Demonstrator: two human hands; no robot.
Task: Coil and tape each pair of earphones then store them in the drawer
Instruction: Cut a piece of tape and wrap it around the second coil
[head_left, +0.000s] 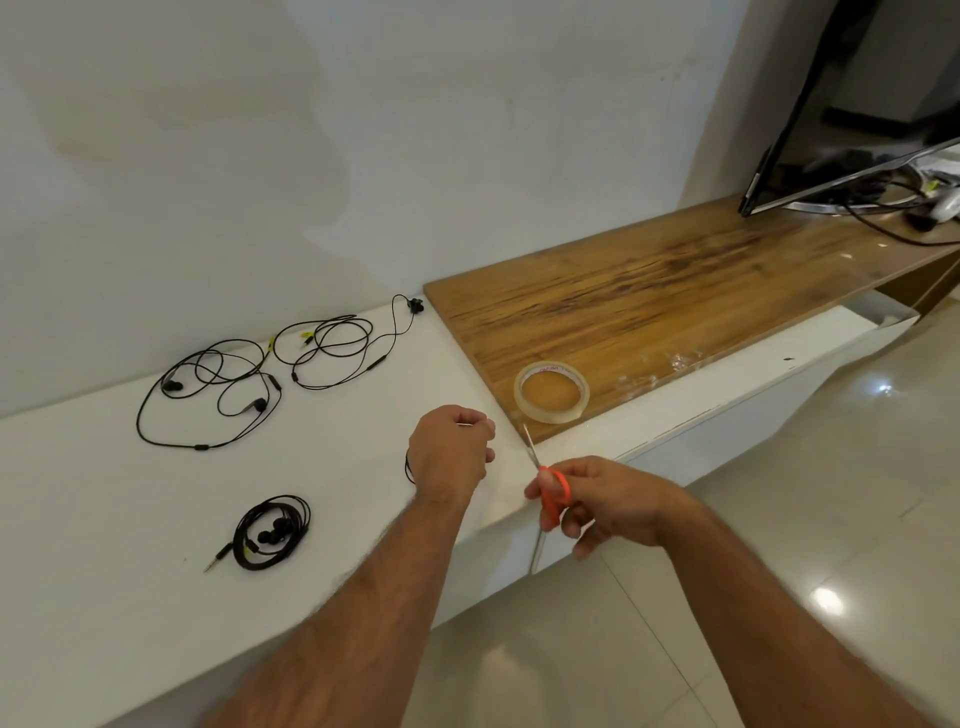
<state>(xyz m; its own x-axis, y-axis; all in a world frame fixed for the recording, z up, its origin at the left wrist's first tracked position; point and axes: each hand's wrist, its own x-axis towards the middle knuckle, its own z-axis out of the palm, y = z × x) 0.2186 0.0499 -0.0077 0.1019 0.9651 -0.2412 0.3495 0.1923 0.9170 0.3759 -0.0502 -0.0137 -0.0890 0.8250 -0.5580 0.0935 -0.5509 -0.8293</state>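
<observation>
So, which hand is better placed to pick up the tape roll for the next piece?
Probably neither is free. The right hand is nearer the tape roll but holds the orange scissors. The left hand grips a black cable, seemingly coiled earphones.
</observation>
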